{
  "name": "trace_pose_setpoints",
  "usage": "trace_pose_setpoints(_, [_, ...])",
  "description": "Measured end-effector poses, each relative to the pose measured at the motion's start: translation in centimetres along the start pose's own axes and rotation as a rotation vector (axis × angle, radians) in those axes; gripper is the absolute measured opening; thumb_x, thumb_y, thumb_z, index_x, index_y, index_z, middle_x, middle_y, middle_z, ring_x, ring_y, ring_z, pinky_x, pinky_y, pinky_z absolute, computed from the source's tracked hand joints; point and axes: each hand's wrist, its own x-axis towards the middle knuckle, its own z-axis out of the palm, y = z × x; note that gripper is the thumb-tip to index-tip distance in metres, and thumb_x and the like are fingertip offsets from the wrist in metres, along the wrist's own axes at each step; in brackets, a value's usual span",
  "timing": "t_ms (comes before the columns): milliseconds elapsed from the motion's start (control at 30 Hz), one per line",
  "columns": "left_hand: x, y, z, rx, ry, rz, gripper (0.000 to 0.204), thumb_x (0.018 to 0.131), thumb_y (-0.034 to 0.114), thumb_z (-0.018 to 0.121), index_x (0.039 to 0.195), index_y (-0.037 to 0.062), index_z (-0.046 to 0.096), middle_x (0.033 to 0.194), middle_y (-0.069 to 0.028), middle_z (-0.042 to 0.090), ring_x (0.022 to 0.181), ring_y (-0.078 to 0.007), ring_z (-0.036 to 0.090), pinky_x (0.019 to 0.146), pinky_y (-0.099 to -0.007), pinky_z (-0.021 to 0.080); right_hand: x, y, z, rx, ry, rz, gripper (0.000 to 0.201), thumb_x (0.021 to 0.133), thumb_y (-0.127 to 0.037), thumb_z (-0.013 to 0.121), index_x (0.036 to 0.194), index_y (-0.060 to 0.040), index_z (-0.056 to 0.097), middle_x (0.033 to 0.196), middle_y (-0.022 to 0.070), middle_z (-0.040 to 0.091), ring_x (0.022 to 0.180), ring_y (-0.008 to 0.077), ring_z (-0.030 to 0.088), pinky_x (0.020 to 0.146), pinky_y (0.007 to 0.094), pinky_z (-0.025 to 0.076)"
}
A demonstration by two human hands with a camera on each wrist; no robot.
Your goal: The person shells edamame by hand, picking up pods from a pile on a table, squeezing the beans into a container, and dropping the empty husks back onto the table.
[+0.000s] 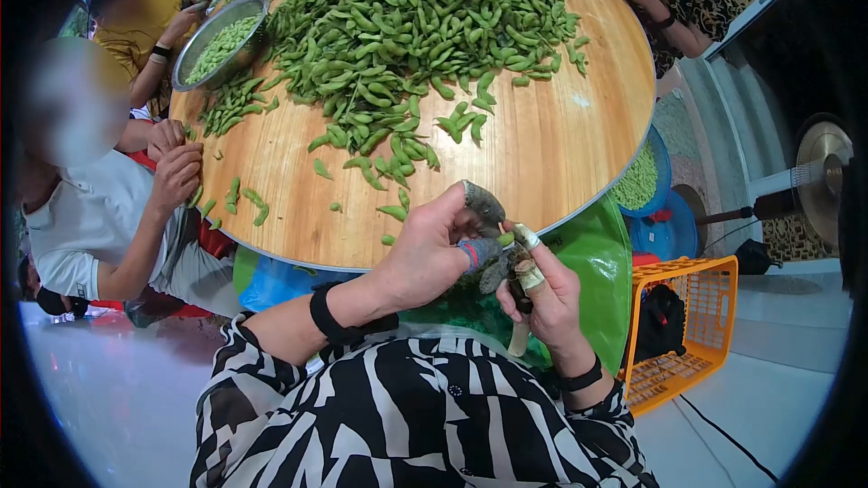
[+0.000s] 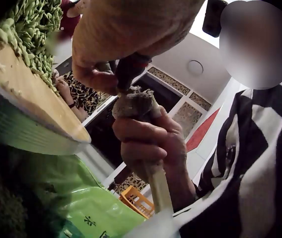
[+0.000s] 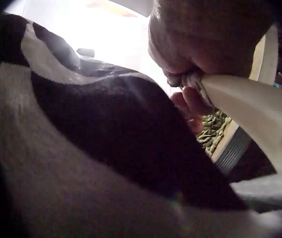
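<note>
Far L, a person in a white shirt [image 1: 117, 208] has both hands at the table rim. Near them a bowl [image 1: 246, 56] of shelled beans sits on the table, prob. put there for easy reach from that side. Ctr: a big heap of pods [image 1: 398, 36] on the round table [image 1: 579, 145], likely mid-table so all can get at it; strays lie toward the near edge.

L hand [image 1: 407, 258]: fingers curled, thumb & index close together, seemingly pinching one small pod [image 1: 506, 239] just off the table edge; exact contact partly hidden by finger covers [image 1: 484, 203], prob. worn to spare the skin. R hand [image 1: 553, 298]: fingers wrapped round a pale handle [image 3: 255, 109], thumb up by the pod; handle sticks out below the fist, poss. tucked so the thumb is free. Its other end: can't tell. Then a green sheet [image 1: 592, 258] below the rim, maybe to catch bits; a basin [image 1: 665, 176] w/ more beans & an orange crate [image 1: 674, 386] w/ something dark inside.

Materials, L to R: bowl shiny metal; pods matte, curved, bumpy; table smooth, light-grained wood; covers grey, knit-looking, ragged; thumb wrap [image 1: 526, 235] on R hand pale, tape-like; handle smooth, curved, w/ dark hole nr end; sheet glossy plastic, creased; basin blue, round; crate slotted, rigid.
</note>
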Motion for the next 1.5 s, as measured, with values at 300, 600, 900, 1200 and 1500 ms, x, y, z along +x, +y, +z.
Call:
trace_pose_setpoints(300, [-0.3, -0.4, 0.7, -0.007, 0.038, 0.044, 0.037, 0.083, -0.008, 0.061, 0.116, 0.0009, 0.047, 0.105, -0.0077, 0.06, 0.097, -0.0146, 0.06, 0.087, -0.0294, 0.048, -0.1, 0.1, -0.3, 0.044, 0.039, 0.018, 0.04, 0.097, -0.013, 0.048, 0.133, 0.0054, 0.045, 0.079, 0.0029, 0.053, 0.05, 0.0092, 0.046, 0.042, 0.0202, 0.032])
trace_pose_setpoints(600, [0.9, -0.9, 0.2, -0.335, -0.044, -0.212, 0.036, 0.08, -0.007, 0.062, 0.112, 0.0018, 0.048, 0.095, -0.01, 0.064, 0.082, -0.0131, 0.062, 0.064, -0.0241, 0.05, -0.7, 0.2, -1.9, -0.122, 0.025, -0.026, 0.034, 0.092, 0.001, 0.05, 0.126, 0.0028, 0.055, 0.077, 0.0025, 0.058, 0.055, 0.0072, 0.05, 0.049, 0.0216, 0.039])
trace_pose_setpoints(900, [-0.2, -1.4, 1.3, 0.249, -0.097, 0.034, 0.024, 0.08, -0.001, 0.061, 0.102, 0.0022, 0.05, 0.088, -0.0117, 0.059, 0.073, -0.0252, 0.06, 0.06, -0.0326, 0.048, -1.6, 1.4, -2.4, -0.501, 0.159, -0.106, 0.033, 0.086, -0.002, 0.059, 0.119, 0.0001, 0.057, 0.087, 0.006, 0.066, 0.076, 0.0118, 0.063, 0.071, 0.025, 0.05])
trace_pose_setpoints(1200, [-10.9, 6.9, -9.7, 1.629, -0.163, -0.234, 0.021, 0.065, -0.001, 0.064, 0.084, 0.002, 0.056, 0.079, -0.0141, 0.054, 0.079, -0.0345, 0.055, 0.067, -0.0422, 0.045, -2.5, 2.0, -4.9, -0.358, 0.257, -0.065, 0.029, 0.093, -0.008, 0.05, 0.119, 0.0009, 0.057, 0.071, -0.0035, 0.053, 0.052, 0.0026, 0.041, 0.046, 0.0185, 0.032])
trace_pose_setpoints(1500, [-2.4, -0.1, -8.2, 1.308, 0.024, 0.396, 0.025, 0.069, -0.004, 0.061, 0.092, -0.0007, 0.053, 0.089, -0.0167, 0.052, 0.083, -0.0351, 0.054, 0.071, -0.0436, 0.045, -0.6, 1.0, -2.2, -0.301, 0.109, -0.034, 0.036, 0.096, -0.015, 0.045, 0.126, 0.0035, 0.052, 0.07, -0.0027, 0.05, 0.052, 0.0039, 0.042, 0.046, 0.019, 0.032])
